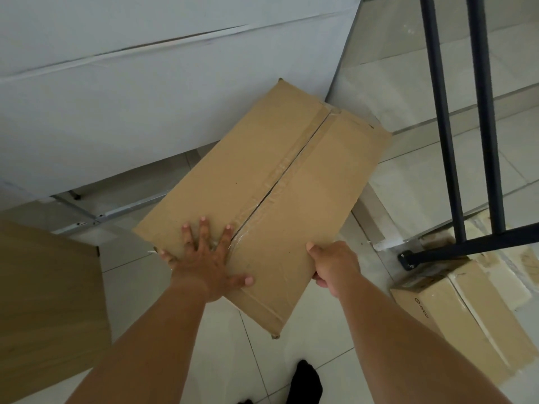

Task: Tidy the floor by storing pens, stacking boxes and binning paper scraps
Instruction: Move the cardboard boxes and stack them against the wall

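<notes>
Cardboard box, flat and closed, its two top flaps meeting at a seam under clear tape; nothing of its contents shows. The long axis and the seam run away from the person, from the near end at the hands up and to the right toward the white wall panel. Whether the far end touches that panel cannot be told.

The left grip lies flat on the box top at the near end, fingers straight and spread wide, pressing down just left of the seam. The right grip is clamped on the box's right long edge, thumb on top and fingers curled under. The box stretches forward from both grips, over the tiled floor.

Right of the right grip lies a taped carton with a small printed logo, and the foot of a black metal frame stands on its far end. Left of the left grip is a wooden panel. Below and between the forearms a dark shoe stands on the tiles.
</notes>
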